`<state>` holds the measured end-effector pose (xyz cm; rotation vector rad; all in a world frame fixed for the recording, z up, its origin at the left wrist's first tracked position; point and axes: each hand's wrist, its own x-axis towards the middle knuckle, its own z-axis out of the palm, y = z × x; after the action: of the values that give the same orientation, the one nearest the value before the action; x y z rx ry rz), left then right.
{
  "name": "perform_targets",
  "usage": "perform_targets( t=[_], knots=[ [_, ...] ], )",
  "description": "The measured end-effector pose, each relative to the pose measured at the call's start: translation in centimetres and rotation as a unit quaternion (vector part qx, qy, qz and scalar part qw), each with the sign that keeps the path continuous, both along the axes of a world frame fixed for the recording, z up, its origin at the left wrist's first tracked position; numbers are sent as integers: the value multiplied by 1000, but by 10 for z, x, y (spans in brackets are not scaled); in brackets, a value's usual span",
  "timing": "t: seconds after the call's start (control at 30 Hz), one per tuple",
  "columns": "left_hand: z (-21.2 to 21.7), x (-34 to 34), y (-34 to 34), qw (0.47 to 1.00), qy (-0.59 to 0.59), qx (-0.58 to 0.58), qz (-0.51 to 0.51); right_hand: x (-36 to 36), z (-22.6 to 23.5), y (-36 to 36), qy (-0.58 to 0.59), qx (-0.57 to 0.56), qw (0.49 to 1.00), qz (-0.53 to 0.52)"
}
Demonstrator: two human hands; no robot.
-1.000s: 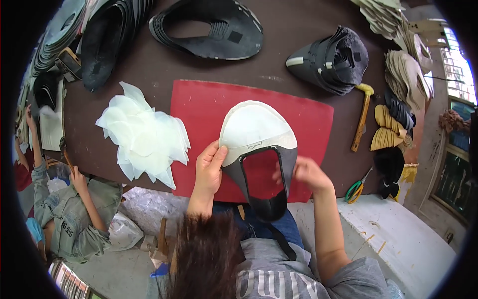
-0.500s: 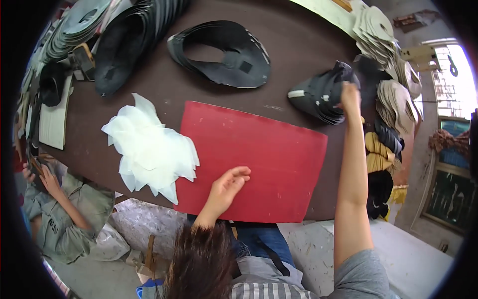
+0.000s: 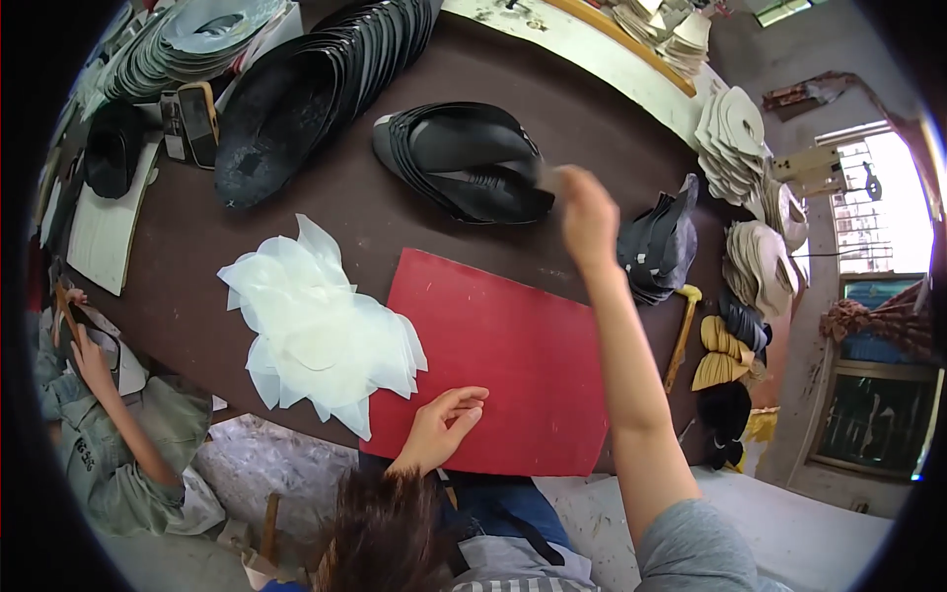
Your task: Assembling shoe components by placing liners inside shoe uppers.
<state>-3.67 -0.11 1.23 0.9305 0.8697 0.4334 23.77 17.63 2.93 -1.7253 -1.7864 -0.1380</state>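
Note:
My left hand (image 3: 442,426) rests near the front edge of a red mat (image 3: 503,355), fingers loosely curved with the thumb apart; nothing is in it. Its wrist is partly behind hair. My right hand (image 3: 590,222) is above the brown table, at the right end of a small stack of black shoe uppers (image 3: 464,163). Its fingertips are smeared, so whether they grip the top upper is unclear. Right of that hand stands another bundle of black shoe uppers (image 3: 663,242). Thin, white translucent leaf-shaped sheets (image 3: 316,335) lie in a loose pile overlapping the mat's left edge.
A long row of nested black uppers (image 3: 296,109) lies at the far left, beside two phones (image 3: 197,123). A yellow-handled hammer (image 3: 683,335) and beige cut pieces (image 3: 760,266) line the right edge. A co-worker's hand (image 3: 91,360) is at the lower left.
My right hand has moved left from the right-hand bundle to the middle stack, whose top now shows a smooth black surface. My left hand stays on the mat. The view has shifted.

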Motion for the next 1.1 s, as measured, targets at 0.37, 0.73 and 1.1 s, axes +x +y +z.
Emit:
perform_targets(
  t=[0.37,0.73,1.1],
  knots=[
    [10,-63,-47,994,-105,13,21,-112,58,-83,-195,-358,878,253],
    [-29,-169,4,798,416,400,175,-304,-44,-62,86,-259,893,358],
    [-42,-169,12,765,485,413,95,-254,1,-44,237,-86,962,109]
  ],
)
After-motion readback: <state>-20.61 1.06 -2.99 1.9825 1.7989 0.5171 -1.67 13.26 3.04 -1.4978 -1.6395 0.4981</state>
